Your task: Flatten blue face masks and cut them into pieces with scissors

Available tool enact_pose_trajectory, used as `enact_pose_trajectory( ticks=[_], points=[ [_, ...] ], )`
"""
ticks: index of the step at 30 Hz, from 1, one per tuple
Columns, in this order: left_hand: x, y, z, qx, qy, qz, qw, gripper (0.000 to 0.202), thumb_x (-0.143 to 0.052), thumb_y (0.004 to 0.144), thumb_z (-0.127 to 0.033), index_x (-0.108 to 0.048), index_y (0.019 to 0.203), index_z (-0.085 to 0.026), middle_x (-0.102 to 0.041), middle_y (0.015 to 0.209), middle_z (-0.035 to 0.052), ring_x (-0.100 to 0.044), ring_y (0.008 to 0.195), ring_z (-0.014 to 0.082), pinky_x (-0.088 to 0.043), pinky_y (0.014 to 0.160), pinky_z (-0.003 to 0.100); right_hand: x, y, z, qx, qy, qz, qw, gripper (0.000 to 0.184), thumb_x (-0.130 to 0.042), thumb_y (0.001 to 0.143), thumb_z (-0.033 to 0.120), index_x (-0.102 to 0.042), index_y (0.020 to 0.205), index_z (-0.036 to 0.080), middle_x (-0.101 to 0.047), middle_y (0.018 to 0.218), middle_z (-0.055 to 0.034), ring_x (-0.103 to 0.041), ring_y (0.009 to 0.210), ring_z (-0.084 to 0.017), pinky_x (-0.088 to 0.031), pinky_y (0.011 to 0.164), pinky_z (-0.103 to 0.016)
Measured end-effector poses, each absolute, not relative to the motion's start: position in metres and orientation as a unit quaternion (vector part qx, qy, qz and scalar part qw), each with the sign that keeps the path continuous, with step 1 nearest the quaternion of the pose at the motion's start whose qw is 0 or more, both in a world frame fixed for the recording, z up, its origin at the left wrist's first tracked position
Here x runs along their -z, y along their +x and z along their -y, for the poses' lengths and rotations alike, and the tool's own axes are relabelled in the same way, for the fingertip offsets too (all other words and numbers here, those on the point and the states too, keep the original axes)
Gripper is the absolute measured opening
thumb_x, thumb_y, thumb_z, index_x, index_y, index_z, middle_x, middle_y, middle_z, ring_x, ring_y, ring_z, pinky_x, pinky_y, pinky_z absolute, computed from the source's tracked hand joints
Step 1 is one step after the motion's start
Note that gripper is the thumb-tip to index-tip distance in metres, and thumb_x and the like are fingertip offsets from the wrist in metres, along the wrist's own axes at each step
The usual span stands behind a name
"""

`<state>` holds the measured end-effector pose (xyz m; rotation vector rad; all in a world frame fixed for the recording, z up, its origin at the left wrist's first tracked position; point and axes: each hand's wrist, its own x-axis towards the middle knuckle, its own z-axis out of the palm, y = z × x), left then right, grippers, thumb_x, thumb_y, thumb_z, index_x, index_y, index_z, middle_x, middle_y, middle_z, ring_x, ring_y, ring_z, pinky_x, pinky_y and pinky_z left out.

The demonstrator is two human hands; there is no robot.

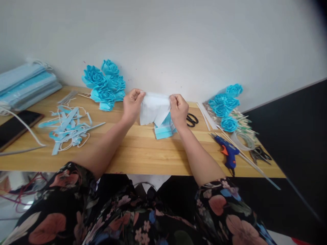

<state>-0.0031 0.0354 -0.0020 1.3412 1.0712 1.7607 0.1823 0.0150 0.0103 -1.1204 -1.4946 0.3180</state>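
A thin white sheet of mask fabric (152,107) is stretched between my two hands above the table. My left hand (133,103) pinches its left upper corner, and my right hand (178,108) pinches the right upper corner. Below and partly behind the sheet lie blue mask pieces (164,132) on the wood. Just right of my right hand are black scissor handles (192,119); the scissors' blades are hidden behind the hand.
Blue fabric roses (104,83) stand at the back left, more roses (226,103) at the back right. Cut mask strips (68,127), a phone (17,127) and stacked masks (25,81) lie left. A blue glue gun (228,153), a tape roll (242,141) and pliers (260,154) lie right.
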Motion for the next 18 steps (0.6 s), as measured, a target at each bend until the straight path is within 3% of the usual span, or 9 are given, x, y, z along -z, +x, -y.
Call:
enact_pose_trajectory(
  ticks=[7,14,18],
  points=[
    [-0.004,-0.011,-0.039,-0.681,0.515,-0.389,0.345,0.024,-0.071,0.083,-0.04,-0.057,0.081,-0.02,-0.056,0.072,-0.0011,-0.058,0.077,0.0131,-0.04,0.061,0.022,-0.016,0.178,-0.011,-0.135,-0.46,0.646,0.594,0.042,-0.041,0.094,0.06,-0.054,0.081,0.022,-0.042,0.067,0.0024,-0.043,0.066,-0.013,-0.038,0.066,-0.027],
    [0.003,0.003,-0.031,-0.582,0.458,-0.309,0.597,0.046,-0.061,0.084,-0.063,-0.065,0.099,-0.019,-0.07,0.079,0.0049,-0.071,0.087,0.0229,-0.054,0.068,0.029,-0.009,0.187,-0.024,-0.147,-0.472,0.616,0.613,0.048,-0.039,0.093,0.065,-0.053,0.079,0.021,-0.039,0.066,0.0026,-0.041,0.063,-0.012,-0.036,0.06,-0.026],
    [0.007,0.009,-0.026,-0.548,0.428,-0.286,0.66,0.045,-0.069,0.08,-0.058,-0.067,0.099,-0.018,-0.075,0.09,0.0072,-0.071,0.099,0.0276,-0.056,0.083,0.036,0.0,0.191,-0.033,-0.193,-0.476,0.603,0.61,0.052,-0.038,0.091,0.07,-0.055,0.082,0.022,-0.04,0.063,0.0033,-0.041,0.058,-0.011,-0.034,0.055,-0.025]
  ],
)
